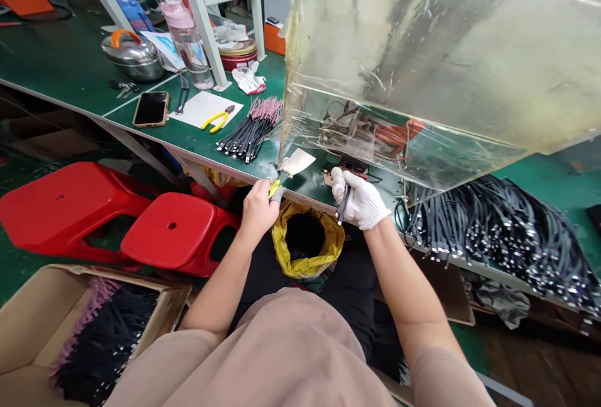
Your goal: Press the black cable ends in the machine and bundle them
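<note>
My bare left hand (260,205) is closed at the front edge of the green bench (79,62), gripping a small tool with yellow handles (275,188). My right hand (359,198) wears a white glove and is closed around a thin dark cable (343,204) that hangs from the fist. Both hands sit just under a scratched clear plastic guard (436,50), behind which a machine with red parts (370,134) shows. A bundle of black cables with pink ends (251,128) lies left of the hands.
A big heap of black cables (498,231) covers the bench at right. A yellow-lined bin (307,238) stands between my knees. Two red stools (117,216) and a cardboard box of cables (94,332) are at left. A phone (151,109), yellow pliers (216,119), a bottle (188,41) and a pot (134,53) lie further back.
</note>
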Available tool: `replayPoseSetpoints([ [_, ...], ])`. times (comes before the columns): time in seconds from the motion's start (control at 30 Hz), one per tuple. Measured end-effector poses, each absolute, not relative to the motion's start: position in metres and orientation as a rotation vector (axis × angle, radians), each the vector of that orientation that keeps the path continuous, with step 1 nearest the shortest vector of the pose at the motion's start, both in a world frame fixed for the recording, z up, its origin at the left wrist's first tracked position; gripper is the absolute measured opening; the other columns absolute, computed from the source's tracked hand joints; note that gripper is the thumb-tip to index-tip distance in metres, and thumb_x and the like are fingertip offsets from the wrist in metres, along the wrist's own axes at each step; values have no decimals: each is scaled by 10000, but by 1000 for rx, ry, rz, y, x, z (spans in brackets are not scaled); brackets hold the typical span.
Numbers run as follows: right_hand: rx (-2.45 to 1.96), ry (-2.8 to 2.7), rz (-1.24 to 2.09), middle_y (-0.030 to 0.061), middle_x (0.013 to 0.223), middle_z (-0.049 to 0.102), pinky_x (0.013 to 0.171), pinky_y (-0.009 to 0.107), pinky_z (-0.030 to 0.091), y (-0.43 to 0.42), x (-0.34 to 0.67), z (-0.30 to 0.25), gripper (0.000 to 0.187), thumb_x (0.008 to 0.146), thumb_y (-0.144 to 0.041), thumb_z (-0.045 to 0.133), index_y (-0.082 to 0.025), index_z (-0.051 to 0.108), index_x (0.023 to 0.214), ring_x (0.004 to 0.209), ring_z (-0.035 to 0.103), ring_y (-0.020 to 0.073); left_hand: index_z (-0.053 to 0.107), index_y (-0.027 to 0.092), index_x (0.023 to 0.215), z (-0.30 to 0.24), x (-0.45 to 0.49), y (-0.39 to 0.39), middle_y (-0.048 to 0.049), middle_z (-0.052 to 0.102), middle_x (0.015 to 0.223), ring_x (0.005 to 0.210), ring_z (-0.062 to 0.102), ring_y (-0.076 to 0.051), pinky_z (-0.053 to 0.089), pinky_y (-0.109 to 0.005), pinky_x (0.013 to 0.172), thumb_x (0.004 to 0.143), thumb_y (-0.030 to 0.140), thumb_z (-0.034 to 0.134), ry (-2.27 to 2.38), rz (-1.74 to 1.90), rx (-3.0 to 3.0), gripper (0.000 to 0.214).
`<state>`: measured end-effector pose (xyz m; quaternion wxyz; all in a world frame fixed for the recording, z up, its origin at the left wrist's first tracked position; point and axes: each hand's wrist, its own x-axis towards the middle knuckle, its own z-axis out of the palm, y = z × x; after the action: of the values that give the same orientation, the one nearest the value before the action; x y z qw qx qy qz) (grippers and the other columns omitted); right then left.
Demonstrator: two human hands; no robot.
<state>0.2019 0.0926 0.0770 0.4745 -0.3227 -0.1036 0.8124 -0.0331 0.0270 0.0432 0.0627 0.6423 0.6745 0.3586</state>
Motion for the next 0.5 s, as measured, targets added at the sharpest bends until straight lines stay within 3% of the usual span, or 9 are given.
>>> replayPoseSetpoints([
  [0.17, -851, -568, 1905, 50, 865, 716, 619, 240, 625, 78, 205, 74, 108, 975, -269, 594, -169, 629, 995, 669, 664, 125, 629, 106, 1175, 31, -4, 67, -226, 651, 1229, 1170, 622, -374, 481, -497, 1035, 813, 80, 513, 2017, 826, 2091, 381],
  [0.3, -1223, -1028, 1669, 84, 988, 744, 709, 334, 636, 55, 257, 77, 325, 874, -356, 735, -197, 659, 1148, 750, 703, 165, 626, 119, 1210, 26, -1, 71, -214, 653, 1260, 1212, 585, -373, 444, -517, 1062, 871, 177, 514, 1925, 918, 2142, 362],
  [0.4, -1816, -1352, 1033, 76, 973, 758, 754, 356, 613, 43, 328, 87, 327, 895, -371, 640, -206, 716, 1167, 730, 702, 177, 653, 144, 1156, 27, -12, 63, -182, 685, 1180, 1134, 628, -337, 475, -483, 1028, 903, 292, 517, 1886, 1045, 2076, 324],
  [0.5, -2259, -1429, 320, 80, 1103, 760, 972, 409, 534, 42, 400, 97, 369, 893, -354, 552, -223, 773, 1157, 1002, 711, 254, 670, 148, 1116, 32, -18, 53, -149, 707, 1095, 1031, 674, -295, 528, -427, 963, 884, 326, 521, 1878, 1106, 1967, 329],
])
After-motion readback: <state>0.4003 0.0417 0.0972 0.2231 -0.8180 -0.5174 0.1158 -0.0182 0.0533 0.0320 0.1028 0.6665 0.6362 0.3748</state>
